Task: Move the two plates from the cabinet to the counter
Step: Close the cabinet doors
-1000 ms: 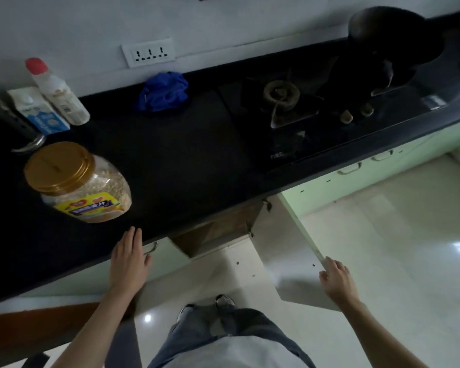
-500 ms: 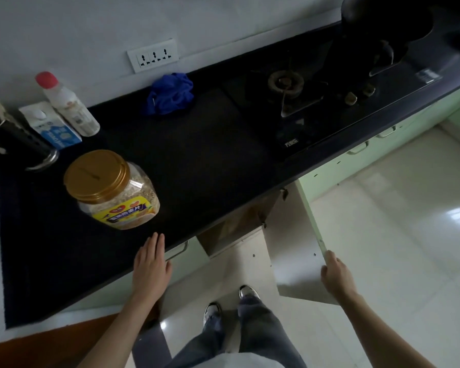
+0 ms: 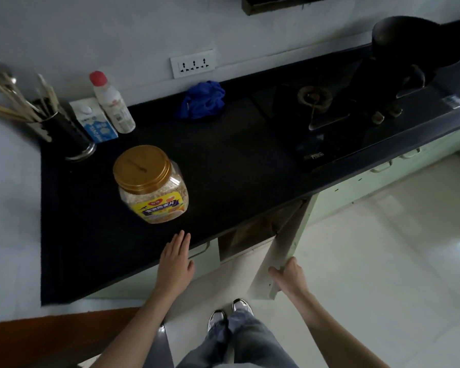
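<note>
Black counter runs across most of the view, wall behind it, pale glossy floor at lower right. Built-in gas hob on the counter's right part, dark wok sitting on its far burner. Below the counter edge: green cabinet with its door swung out toward the camera, opening dark; interior mostly hidden. Plates not visible anywhere, neither inside the opening nor on the counter, so cannot tell where they lie relative to the hands.

Person stands at the counter, jeans and shoes at bottom centre. Left hand lies flat, palm down, fingers straight and together, on the front edge of the counter, just left of the cabinet opening, gripping nothing. Right hand is wrapped on the lower outer edge of the open door, thumb on the inner face, fingers round the outer side. Hands well apart, opening between them.

On the counter: clear jar with gold lid and yellow label, just beyond the left hand, not touching. Black utensil holder with sticks and spoons at far left. White bottle with red cap and a blue-white carton beside it, by the wall. Blue cloth bunched near the wall. White socket strip on the wall above the cloth.
</note>
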